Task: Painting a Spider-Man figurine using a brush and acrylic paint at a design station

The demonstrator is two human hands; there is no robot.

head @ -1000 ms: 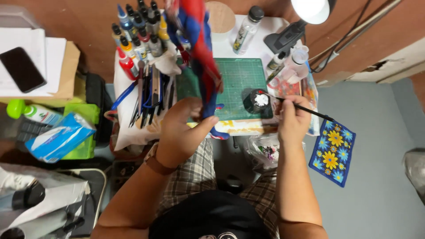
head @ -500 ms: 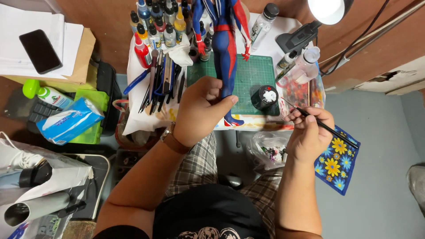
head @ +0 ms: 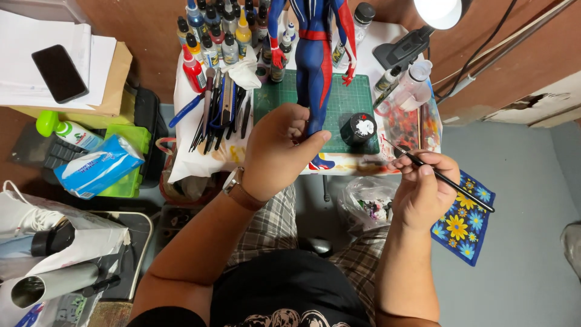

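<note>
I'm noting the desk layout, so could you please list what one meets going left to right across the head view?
Black phone → blue tissue pack → left hand → black paint pot → right hand → flowered blue cloth.

Left hand (head: 275,154) clenched, right hand (head: 423,188) pinching.

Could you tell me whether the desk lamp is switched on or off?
On: the lamp head glows bright white above the green mat.

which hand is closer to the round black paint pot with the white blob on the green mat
Right, narrowly. The right hand holds a thin brush just right of and below the pot. The left hand, gripping the figure's legs, sits slightly farther to the pot's left.
</note>
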